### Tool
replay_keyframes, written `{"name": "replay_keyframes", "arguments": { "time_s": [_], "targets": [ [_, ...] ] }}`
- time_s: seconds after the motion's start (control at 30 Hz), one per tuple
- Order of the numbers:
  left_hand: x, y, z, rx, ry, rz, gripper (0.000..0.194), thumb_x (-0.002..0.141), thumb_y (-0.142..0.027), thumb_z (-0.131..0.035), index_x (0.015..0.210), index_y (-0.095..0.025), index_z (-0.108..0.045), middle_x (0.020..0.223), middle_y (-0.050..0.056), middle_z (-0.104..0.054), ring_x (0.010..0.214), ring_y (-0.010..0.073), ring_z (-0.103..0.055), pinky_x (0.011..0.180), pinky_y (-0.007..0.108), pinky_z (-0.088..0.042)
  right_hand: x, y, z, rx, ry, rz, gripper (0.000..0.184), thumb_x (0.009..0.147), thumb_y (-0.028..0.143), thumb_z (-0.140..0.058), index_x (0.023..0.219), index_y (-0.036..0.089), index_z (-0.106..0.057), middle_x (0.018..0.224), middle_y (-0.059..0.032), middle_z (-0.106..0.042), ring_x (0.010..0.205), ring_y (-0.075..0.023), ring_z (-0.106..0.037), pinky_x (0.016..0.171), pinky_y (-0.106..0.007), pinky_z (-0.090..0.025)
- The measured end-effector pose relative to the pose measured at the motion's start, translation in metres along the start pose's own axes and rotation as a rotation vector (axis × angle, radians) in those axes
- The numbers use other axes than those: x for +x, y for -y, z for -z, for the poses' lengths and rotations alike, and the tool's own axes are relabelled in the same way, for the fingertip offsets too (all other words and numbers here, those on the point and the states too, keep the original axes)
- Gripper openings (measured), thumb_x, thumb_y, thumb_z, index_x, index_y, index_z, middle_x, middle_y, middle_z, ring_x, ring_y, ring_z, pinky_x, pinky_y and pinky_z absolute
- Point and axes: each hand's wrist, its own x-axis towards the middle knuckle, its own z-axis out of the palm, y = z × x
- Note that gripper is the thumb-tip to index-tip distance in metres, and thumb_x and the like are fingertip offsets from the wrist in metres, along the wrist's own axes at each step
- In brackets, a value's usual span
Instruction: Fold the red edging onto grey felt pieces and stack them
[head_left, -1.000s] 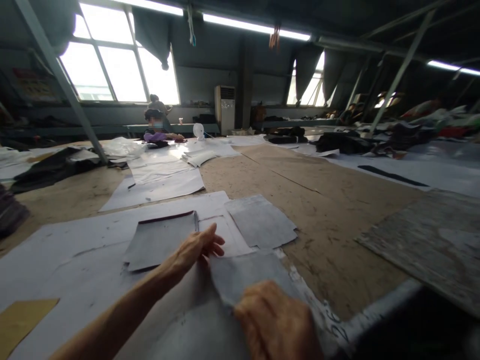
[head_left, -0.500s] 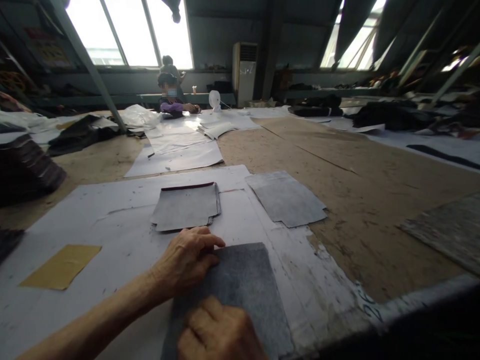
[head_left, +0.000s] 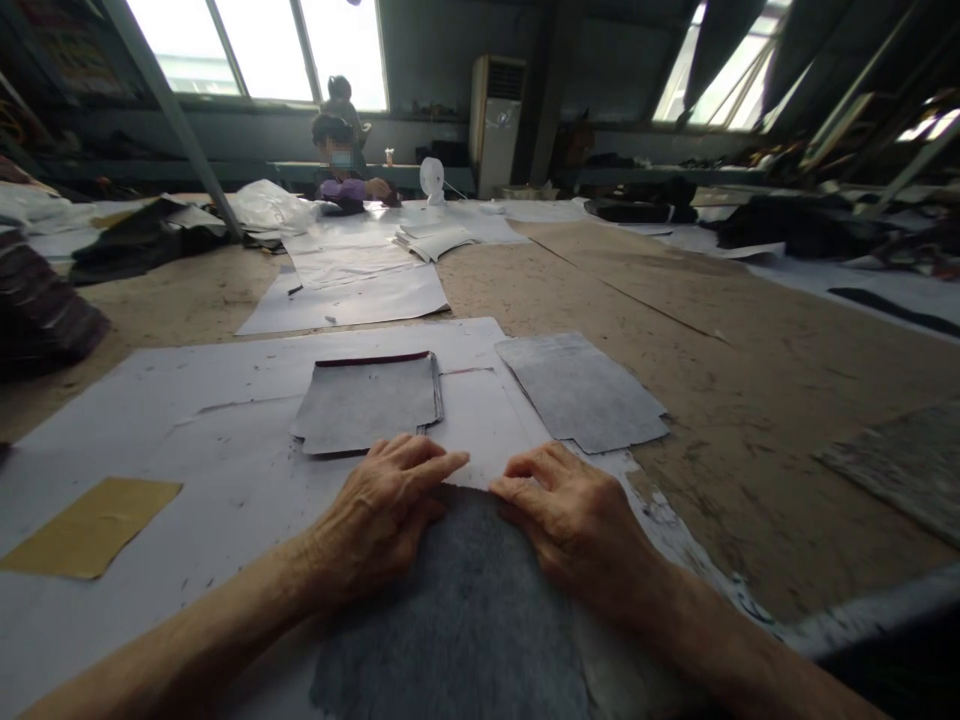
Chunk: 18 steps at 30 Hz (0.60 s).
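Observation:
A dark grey sheet (head_left: 465, 620), like fabric or backed leather, lies in front of me on white paper. Its far edge runs between my two hands. My left hand (head_left: 386, 515) is at the far left corner, thumb and fingers closed on the edge, index finger pointing right. On the far right corner, my right hand (head_left: 574, 515) pinches the same edge with thumb and bent fingers. Just beyond is a stack of lighter grey pieces (head_left: 367, 405) with a dark red folded strip along its far edge. To its right lie notched grey pieces (head_left: 581, 390).
White paper (head_left: 225, 450) covers the brown worktable (head_left: 675, 330). A yellow-brown card (head_left: 94, 525) lies at left, a dark stack (head_left: 45, 310) behind it. A grey mat (head_left: 907, 465) is at right. Across the table are a small fan (head_left: 432, 180) and a person in purple sleeves (head_left: 349, 190).
My right hand has moved from the near part of the grey sheet up to its far right corner. My left hand stays by the far left corner. The view has shifted slightly.

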Motion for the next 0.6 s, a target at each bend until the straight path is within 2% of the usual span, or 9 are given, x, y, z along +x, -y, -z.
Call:
{"name": "replay_keyframes", "arguments": {
  "time_s": [0.07, 0.2, 0.33, 0.6],
  "targets": [
    [0.003, 0.0, 0.0, 0.011, 0.026, -0.032, 0.041, 0.078, -0.008, -0.045, 0.117, -0.018, -0.051, 0.099, 0.007, -0.055, 0.089, 0.0209, -0.047, 0.077, 0.042, -0.039, -0.001, 0.0, -0.001, -0.001, -0.019, 0.016, 0.019, 0.08, 0.008, -0.051, 0.087, 0.016, -0.066, 0.08, -0.0056, -0.059, 0.075, -0.0167, -0.05, 0.065, -0.027, -0.042],
    [0.009, -0.002, -0.002, 0.0, 0.035, -0.151, 0.037, 0.076, -0.003, -0.043, 0.104, -0.021, -0.059, 0.091, 0.004, -0.057, 0.081, 0.0177, -0.048, 0.073, 0.037, -0.037, -0.001, 0.0, -0.001, -0.035, -0.039, 0.057, 0.021, 0.082, 0.009, -0.046, 0.083, 0.016, -0.066, 0.075, -0.0053, -0.057, 0.072, -0.0158, -0.049, 0.061, -0.026, -0.039],
    [0.008, -0.002, -0.007, 0.052, 0.011, -0.281, 0.032, 0.076, -0.003, -0.043, 0.1, -0.016, -0.059, 0.085, 0.005, -0.056, 0.078, 0.0174, -0.046, 0.074, 0.036, -0.037, -0.003, -0.001, 0.001, -0.094, -0.053, 0.131, 0.024, 0.085, 0.009, -0.042, 0.084, 0.014, -0.066, 0.071, -0.0047, -0.056, 0.068, -0.0155, -0.046, 0.06, -0.027, -0.038],
    [0.006, 0.003, -0.008, 0.048, 0.099, -0.299, 0.031, 0.084, -0.004, -0.036, 0.107, -0.015, -0.054, 0.086, 0.006, -0.054, 0.079, 0.0167, -0.044, 0.075, 0.036, -0.036, -0.013, -0.01, 0.012, -0.14, 0.086, 0.314, 0.023, 0.088, 0.008, -0.04, 0.094, 0.007, -0.061, 0.082, -0.0088, -0.059, 0.079, -0.0178, -0.049, 0.069, -0.031, -0.044]
  ]
}}
